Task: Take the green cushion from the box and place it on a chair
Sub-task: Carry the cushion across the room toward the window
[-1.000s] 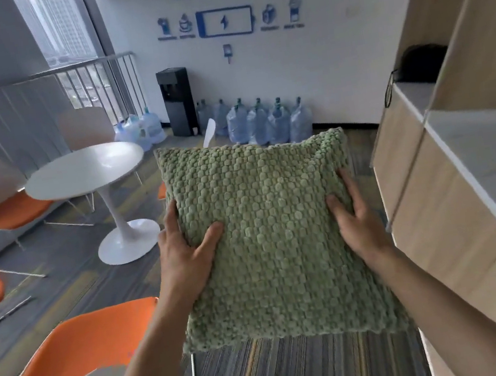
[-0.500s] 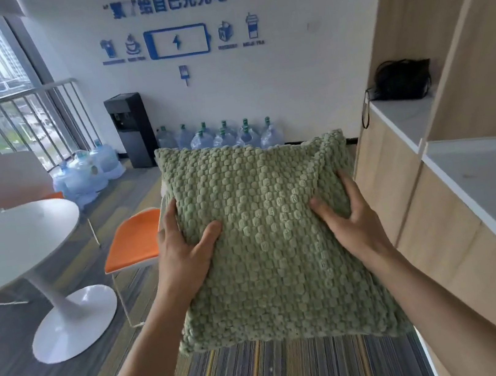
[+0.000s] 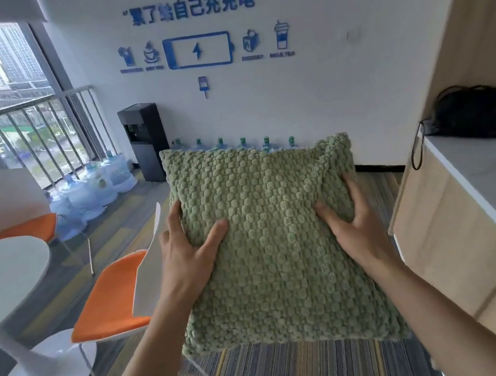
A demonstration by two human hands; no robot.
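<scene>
I hold a square green cushion [image 3: 276, 244] with a bobbled knit surface upright in front of me, in the air above the striped carpet. My left hand [image 3: 187, 251] grips its left edge and my right hand [image 3: 354, 230] grips its right edge, thumbs pressed into the front. Just left of the cushion stands a chair with an orange seat [image 3: 112, 300] and a white back, partly hidden behind my left hand and the cushion. No box is in view.
A round white pedestal table [image 3: 0, 282] stands at the left with a second orange chair [image 3: 18, 228] behind it. Several water jugs [image 3: 92, 191] and a black dispenser [image 3: 145, 142] line the far wall. Wooden cabinets with a black bag [image 3: 473, 112] run along the right.
My view has swung right and moved forward. The table has slid to the left edge, and the orange chair now lies close beside the cushion. Both hands keep the same grip.
</scene>
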